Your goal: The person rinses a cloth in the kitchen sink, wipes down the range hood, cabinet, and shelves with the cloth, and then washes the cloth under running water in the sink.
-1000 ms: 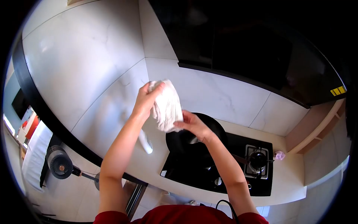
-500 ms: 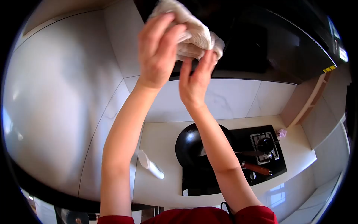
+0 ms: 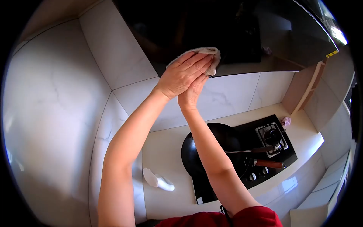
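A pale cloth [image 3: 215,60] is folded over the lower left edge of a glossy black range hood [image 3: 234,45]. My left hand [image 3: 183,75] lies over the cloth with its fingers together, pressing it against the hood. Just below and partly behind it, my right hand [image 3: 193,92] holds the cloth from the underside; its fingertips are mostly hidden. Both hands meet near the cloth's lower edge.
Below, a black wok [image 3: 191,151] with a wooden handle sits on a black gas hob [image 3: 264,132]. A white bottle [image 3: 159,181] stands on the counter [image 3: 162,143] to the left. A pinkish crumpled item [image 3: 286,121] lies behind the hob. Tiled walls enclose the left corner.
Both hands brought the cloth down onto the hood's lower edge. The bunched cloth is now flatter, with my left hand laid over it and the hands closer together. The view shifted slightly.
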Demonstrator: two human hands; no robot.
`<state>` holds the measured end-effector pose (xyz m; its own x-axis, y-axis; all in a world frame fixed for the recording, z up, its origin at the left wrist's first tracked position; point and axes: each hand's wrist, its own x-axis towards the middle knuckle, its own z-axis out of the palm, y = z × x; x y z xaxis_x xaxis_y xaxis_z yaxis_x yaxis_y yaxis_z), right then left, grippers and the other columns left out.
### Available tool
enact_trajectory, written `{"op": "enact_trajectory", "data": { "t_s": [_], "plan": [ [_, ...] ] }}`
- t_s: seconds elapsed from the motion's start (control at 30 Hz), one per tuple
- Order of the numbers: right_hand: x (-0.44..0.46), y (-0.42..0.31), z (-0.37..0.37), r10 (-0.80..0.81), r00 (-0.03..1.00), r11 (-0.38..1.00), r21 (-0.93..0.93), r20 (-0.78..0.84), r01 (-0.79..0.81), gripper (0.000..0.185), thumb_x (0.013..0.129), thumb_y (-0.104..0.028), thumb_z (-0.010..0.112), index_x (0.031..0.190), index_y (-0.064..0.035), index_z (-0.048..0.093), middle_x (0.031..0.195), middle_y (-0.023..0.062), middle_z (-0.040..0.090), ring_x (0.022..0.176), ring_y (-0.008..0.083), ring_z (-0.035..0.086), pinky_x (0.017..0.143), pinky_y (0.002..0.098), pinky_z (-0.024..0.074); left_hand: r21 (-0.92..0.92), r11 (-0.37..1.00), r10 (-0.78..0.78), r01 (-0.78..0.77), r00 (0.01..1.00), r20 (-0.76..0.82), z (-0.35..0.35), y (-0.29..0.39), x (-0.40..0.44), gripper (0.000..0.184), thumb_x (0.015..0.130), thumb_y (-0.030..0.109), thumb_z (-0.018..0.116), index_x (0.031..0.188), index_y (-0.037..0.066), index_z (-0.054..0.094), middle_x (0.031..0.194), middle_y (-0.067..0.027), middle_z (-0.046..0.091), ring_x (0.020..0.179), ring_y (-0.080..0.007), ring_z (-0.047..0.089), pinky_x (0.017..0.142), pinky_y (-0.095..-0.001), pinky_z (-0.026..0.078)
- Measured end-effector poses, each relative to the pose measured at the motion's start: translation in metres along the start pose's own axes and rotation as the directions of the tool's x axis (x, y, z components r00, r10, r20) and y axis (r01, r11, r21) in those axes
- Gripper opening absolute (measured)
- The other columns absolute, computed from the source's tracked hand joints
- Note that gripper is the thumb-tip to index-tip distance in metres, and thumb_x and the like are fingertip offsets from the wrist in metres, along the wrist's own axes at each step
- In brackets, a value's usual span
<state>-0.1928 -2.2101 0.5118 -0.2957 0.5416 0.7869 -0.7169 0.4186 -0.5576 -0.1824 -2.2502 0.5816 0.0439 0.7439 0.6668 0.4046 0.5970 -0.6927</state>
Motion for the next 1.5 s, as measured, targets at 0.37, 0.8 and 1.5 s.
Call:
{"op": "enact_trajectory", "data": {
  "t_s": [0.37,0.8,1.5],
  "plan": [
    [-0.053,-0.028,0.023,0.218,0.96,0.918,0.299,0.174,-0.262,0.062,0.079,0.002,0.056,0.133,0.0016,0.027,0.125,0.0192,0.036,0.111,0.034,0.04,0.093,0.0364,0.0362,-0.194,0.981,0.043,-0.017,0.991,0.129,-0.044,-0.033,-0.056,0.032,0.071,0.004,0.062,0.102,0.003,0.062,0.113,-0.0027,0.06,0.112,-0.0165,0.052,0.1,-0.0302,0.04],
    [-0.073,-0.068,0.018,0.202,0.839,0.735,0.488,0.505,-0.471,0.049,0.079,-0.01,0.065,0.122,0.0011,0.044,0.111,0.0156,0.054,0.102,0.031,0.054,0.084,0.0361,0.0449,-0.159,0.218,-0.817,0.963,0.269,0.511,-0.101,-0.034,-0.117,0.028,0.085,0.001,0.046,0.111,0.002,0.055,0.12,-0.0111,0.054,0.108,-0.0256,0.053,0.09,-0.0319,0.044],
    [0.141,-0.027,-0.132,-0.751,0.657,0.655,0.201,0.067,0.728,0.053,0.059,0.004,0.069,0.109,-0.0105,0.059,0.095,0.0069,0.053,0.083,0.0263,0.052,0.069,0.0332,0.0475,-0.636,0.45,-0.86,0.627,0.496,-0.119,-0.034,0.078,0.078,0.036,0.077,-0.007,0.051,0.113,-0.004,0.054,0.103,-0.0173,0.062,0.09,-0.0298,0.062,0.079,-0.0321,0.049]
  ]
}}
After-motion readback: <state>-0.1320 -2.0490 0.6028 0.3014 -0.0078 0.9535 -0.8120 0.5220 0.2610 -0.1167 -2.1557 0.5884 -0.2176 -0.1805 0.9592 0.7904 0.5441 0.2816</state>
